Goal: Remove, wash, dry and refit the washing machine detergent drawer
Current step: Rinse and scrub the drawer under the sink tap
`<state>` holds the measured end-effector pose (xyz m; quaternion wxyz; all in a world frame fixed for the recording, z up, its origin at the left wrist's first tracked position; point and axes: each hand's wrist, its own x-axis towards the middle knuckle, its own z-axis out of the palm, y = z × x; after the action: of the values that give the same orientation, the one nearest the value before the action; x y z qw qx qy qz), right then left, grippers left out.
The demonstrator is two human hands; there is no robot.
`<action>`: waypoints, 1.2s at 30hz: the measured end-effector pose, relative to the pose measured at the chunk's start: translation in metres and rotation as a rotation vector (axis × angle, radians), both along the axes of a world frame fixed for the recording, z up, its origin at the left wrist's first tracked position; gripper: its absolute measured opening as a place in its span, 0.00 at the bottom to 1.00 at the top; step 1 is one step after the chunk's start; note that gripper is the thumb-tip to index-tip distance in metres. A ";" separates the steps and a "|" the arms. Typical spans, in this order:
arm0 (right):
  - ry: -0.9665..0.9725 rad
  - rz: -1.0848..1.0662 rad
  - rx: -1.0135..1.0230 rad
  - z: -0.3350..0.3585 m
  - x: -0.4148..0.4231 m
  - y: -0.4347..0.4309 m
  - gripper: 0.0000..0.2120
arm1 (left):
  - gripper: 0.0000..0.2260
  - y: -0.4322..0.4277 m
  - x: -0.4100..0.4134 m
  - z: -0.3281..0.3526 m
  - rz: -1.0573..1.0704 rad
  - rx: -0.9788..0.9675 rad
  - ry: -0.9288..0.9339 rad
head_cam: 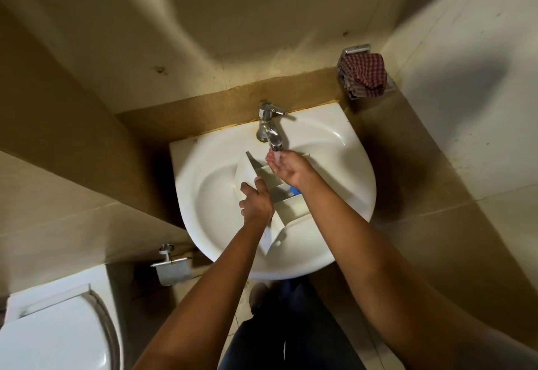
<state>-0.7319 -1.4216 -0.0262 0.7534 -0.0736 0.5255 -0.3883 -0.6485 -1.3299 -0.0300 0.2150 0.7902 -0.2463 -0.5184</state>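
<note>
Detergent drawer [288, 214], where exactly? (desk)

In the bowl of a white sink [218, 183], lengthwise, far end under the chrome tap [269, 125]. Open compartments face up, with a blue insert [294, 192] in one of them. (photographer)

And the hands? (desk)

The left hand [256, 201] grips the drawer's left wall, thumb hooked over the top edge and fingers down the outside. The right hand [286, 166] is cupped palm-up in the stream of water [276, 155] above the far compartments. Its fingers are loosely curved and hold nothing. Whether it touches the drawer, I cannot tell. (photographer)

Surroundings? (desk)

A red checked cloth [364, 74] sits bunched on a metal wall holder [356, 49] to the right of the sink. A toilet [58, 326] is at lower left, with a paper holder [173, 270] beside it. (photographer)
</note>
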 end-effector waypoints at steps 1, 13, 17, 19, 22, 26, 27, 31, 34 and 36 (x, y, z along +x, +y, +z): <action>-0.108 -0.046 0.068 -0.001 0.004 -0.003 0.09 | 0.27 0.000 0.000 0.000 0.005 0.003 0.004; -0.236 -0.029 0.162 0.002 -0.013 -0.002 0.08 | 0.27 -0.001 0.003 -0.003 -0.034 0.014 0.000; 0.375 0.663 -0.270 -0.002 -0.016 0.043 0.08 | 0.24 0.001 0.003 0.000 -0.165 0.006 -0.077; 0.670 0.832 -0.644 -0.009 -0.021 0.076 0.10 | 0.25 0.000 0.003 0.001 -0.129 0.011 -0.038; 0.921 1.062 -1.026 -0.013 -0.043 0.109 0.14 | 0.27 -0.001 0.003 0.002 -0.059 0.026 -0.007; 1.274 1.120 -1.037 -0.014 -0.077 0.114 0.19 | 0.28 0.002 0.003 0.005 -0.094 -0.024 -0.033; 1.343 1.121 -0.984 -0.015 -0.084 0.112 0.19 | 0.29 0.003 0.004 0.004 -0.123 -0.036 -0.050; 1.448 1.046 -0.705 -0.018 -0.109 0.099 0.19 | 0.24 0.004 0.005 0.011 -0.231 -0.034 -0.123; 1.524 1.017 -0.539 -0.021 -0.116 0.087 0.19 | 0.22 0.003 0.007 0.012 -0.291 -0.025 -0.148; 1.616 0.950 -0.387 -0.019 -0.116 0.076 0.17 | 0.23 0.001 0.008 0.008 -0.347 -0.024 -0.198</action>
<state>-0.8476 -1.3461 -0.0453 0.2167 -0.6481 0.7286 0.0462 -0.6401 -1.3286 -0.0221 0.1064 0.7804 -0.4049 -0.4644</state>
